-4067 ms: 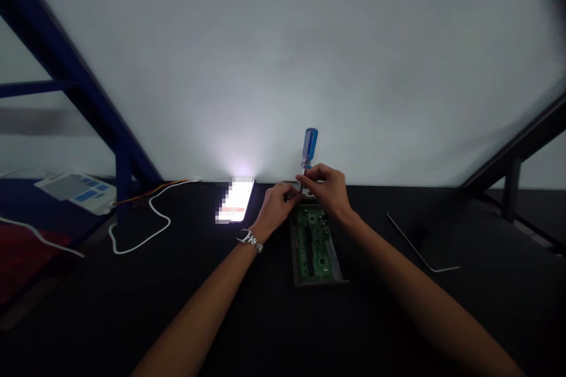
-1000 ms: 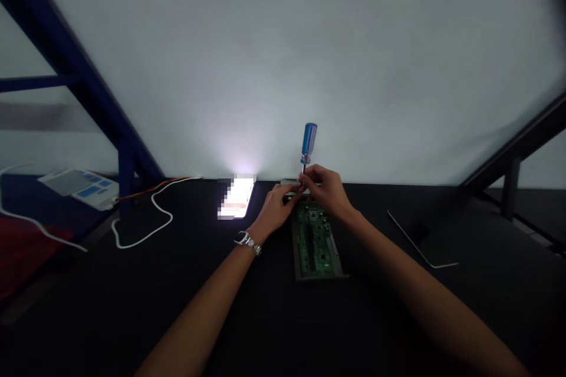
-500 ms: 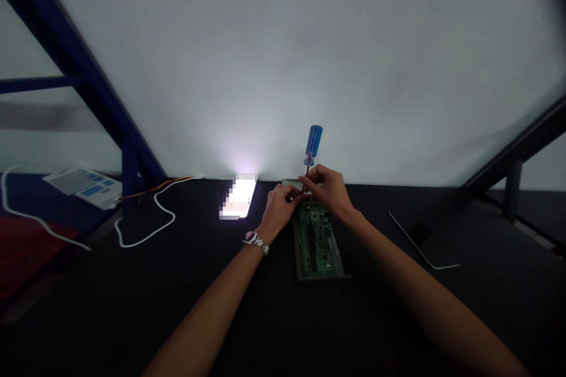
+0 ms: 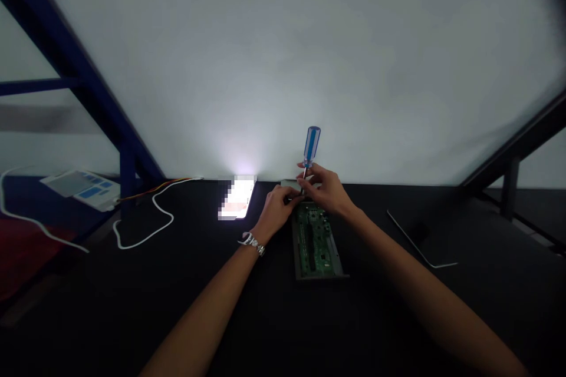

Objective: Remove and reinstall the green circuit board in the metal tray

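Note:
A screwdriver [image 4: 312, 144] with a clear and blue handle stands nearly upright, its tip down at the far end of a green circuit board [image 4: 316, 244] in a grey metal frame. My right hand [image 4: 325, 187] pinches the screwdriver's shaft just below the handle. My left hand [image 4: 277, 206], with a watch [image 4: 253, 242] on its wrist, is closed at the frame's far left corner, its fingertips close to the screwdriver tip. What those fingertips grip is hidden. Behind the hands, part of a pale flat piece [image 4: 289, 183] shows.
A brightly lit phone-like slab [image 4: 239, 197], partly blurred out, lies left of my left hand. Further left are a white cable [image 4: 145, 241] and a white panel with blue patches [image 4: 82, 188]. A bent metal rod [image 4: 411, 241] lies at right. A pale wall [image 4: 375, 70] rises behind.
The screwdriver handle has turned about its axis, showing different stripes. My right hand's fingers have shifted on the shaft. My left hand stays in place; the whole view moved slightly.

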Motion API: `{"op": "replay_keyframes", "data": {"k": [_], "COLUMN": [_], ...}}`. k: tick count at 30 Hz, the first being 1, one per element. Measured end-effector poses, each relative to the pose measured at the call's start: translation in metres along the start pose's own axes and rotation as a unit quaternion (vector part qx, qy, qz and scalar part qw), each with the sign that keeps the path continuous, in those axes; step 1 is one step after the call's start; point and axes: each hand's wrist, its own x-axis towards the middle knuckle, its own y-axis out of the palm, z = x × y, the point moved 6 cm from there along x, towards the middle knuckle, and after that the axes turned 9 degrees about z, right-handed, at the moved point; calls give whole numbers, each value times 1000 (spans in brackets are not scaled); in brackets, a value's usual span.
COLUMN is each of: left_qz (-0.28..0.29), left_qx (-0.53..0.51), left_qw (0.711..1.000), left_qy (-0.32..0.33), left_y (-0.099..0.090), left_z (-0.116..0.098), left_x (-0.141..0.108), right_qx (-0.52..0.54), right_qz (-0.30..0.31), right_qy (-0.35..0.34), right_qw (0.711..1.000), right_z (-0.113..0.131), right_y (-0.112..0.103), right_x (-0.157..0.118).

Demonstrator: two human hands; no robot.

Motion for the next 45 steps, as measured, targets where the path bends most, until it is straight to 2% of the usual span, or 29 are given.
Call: {"op": "replay_keyframes", "data": {"k": [2,4,10,14,16,19,22,30,33,38,42,45], "left_qz": [-13,-18,30,35,14,-15,-21,43,29,-21,-10,26], "left_qx": [1,0,9,0,-9,-4,9,13,6,12,10,18], "left_qw": [1000,1000,999,999,1000,1000,1000,999,1000,1000,1000,999], "left_qy": [-6,-9,34,11,-8,-19,-17,20,6,-9,0,15], "left_y": [0,0,2,2,1,1,0,2,3,2,1,0], "left_z": [0,-1,-4,-1,2,4,4,0,3,6,4,2], "left_x": [0,0,1,1,1,0,0,1,1,0,0,0], "right_qx": [10,19,-2,8,5,1,1,-13,-20,-2,-18,-40], "right_qz": [-31,-37,9,33,17,-42,-71,-27,-23,-62,-59,-43], "right_qy": [16,25,8,-11,-8,12,19,-14,-16,5,-5,-23], "right_qw": [999,999,1000,999,1000,999,997,999,999,998,998,998], "right_z": [-5,-8,-2,2,0,-6,-11,-6,-5,-12,-12,-7], "right_y": [-2,-2,-1,2,2,-2,-3,3,4,0,1,3], "right_x": [0,-1,0,1,1,1,0,-1,-1,0,0,-1]}}
